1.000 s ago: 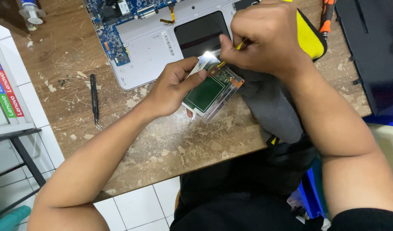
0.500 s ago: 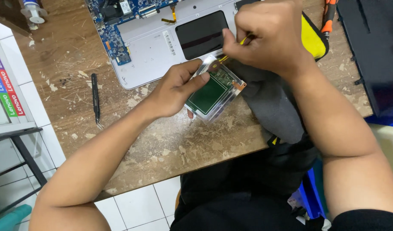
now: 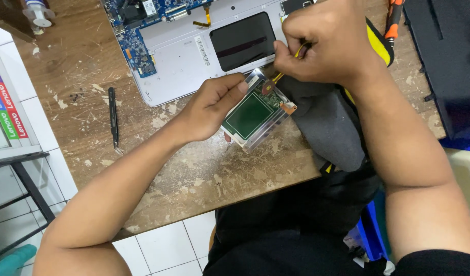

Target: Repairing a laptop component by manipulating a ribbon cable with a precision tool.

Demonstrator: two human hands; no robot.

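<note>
My left hand [image 3: 212, 107] grips a small silver drive [image 3: 256, 113] with a green circuit board on its upper face, holding it against the worn wooden table [image 3: 204, 168]. My right hand [image 3: 329, 43] is closed around a yellow-handled tool [image 3: 296, 53], whose tip touches the drive's upper corner. An opened silver laptop base [image 3: 178, 51] lies just behind, with a blue circuit board and a black touchpad panel showing.
Black tweezers [image 3: 113, 120] lie on the table to the left. A grey cloth [image 3: 327, 122] over a yellow-edged bag sits under my right wrist. A black case [image 3: 444, 61] stands at the right. White tiled floor and a metal stand are at the left.
My right hand has shifted slightly along the drive's top corner with the tool; my left hand and the drive stay about where they were.
</note>
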